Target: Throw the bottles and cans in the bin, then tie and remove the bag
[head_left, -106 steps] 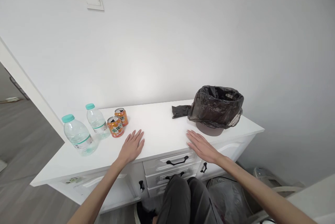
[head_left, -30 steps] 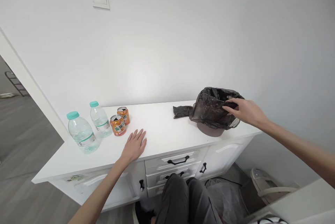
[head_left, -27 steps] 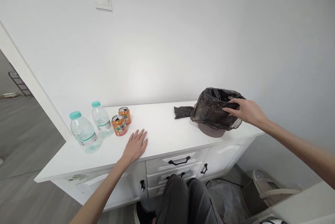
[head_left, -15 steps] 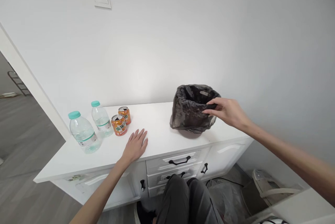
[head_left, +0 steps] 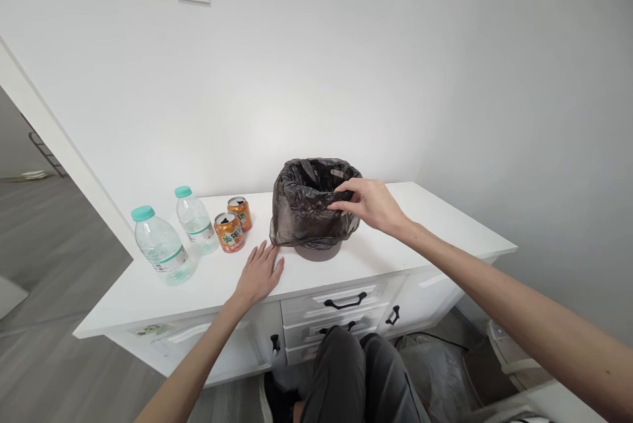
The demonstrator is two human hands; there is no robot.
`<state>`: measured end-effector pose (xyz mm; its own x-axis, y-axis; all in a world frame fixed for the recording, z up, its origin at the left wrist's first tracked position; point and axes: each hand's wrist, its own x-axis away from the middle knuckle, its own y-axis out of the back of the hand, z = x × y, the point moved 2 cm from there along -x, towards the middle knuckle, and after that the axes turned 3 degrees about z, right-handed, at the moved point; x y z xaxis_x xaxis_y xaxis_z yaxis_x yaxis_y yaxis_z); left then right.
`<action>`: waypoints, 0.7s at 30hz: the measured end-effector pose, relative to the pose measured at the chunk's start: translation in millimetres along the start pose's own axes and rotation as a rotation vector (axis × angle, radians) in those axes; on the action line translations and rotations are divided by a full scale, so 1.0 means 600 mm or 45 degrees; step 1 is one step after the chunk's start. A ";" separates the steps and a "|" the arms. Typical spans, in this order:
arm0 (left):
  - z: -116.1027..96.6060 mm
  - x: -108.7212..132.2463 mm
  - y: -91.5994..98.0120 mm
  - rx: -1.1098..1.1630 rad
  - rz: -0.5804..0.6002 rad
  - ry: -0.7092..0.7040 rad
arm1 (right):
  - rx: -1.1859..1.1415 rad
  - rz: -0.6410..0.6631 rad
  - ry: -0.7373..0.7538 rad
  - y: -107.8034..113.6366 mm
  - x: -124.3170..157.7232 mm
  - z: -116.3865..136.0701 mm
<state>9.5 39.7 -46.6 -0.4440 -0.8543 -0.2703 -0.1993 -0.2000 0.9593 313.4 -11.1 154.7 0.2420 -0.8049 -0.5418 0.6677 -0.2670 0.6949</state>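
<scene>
Sideboard [head_left: 123,298], white with black handles, spans the lower half of the frame. At the frame's center stands a brownish bin [head_left: 319,253] lined with a black plastic bag [head_left: 309,217] folded over its rim. Two turquoise-capped clear plastic bottles [head_left: 162,245] stand upright at left. The right hand [head_left: 374,203] pinches the bag-covered rim's right side between thumb and fingers; the left hand [head_left: 260,273] lies flat on the top, unclenched, fingertips near the bag's lower left corner. Two opened orange drink cans [head_left: 230,233] stand just right of the bottles.

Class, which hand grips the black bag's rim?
The right hand, pinching the black bag by its rim; the left hand lies palm-down on the white cabinet.
</scene>
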 end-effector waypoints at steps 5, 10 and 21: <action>0.006 -0.003 -0.010 0.021 -0.029 -0.002 | -0.070 -0.060 -0.043 -0.003 -0.003 0.010; 0.008 -0.003 -0.009 0.022 -0.027 0.000 | -0.340 -0.265 -0.043 -0.007 0.036 0.005; 0.024 0.027 0.069 0.019 -0.302 0.014 | -0.511 -0.423 -0.744 -0.150 0.188 -0.260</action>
<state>-18.4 24.4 -12.2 -0.3735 -0.7896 -0.4869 -0.3099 -0.3885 0.8677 390.2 5.0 -42.5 -0.3503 -0.8947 -0.2773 0.8708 -0.4201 0.2555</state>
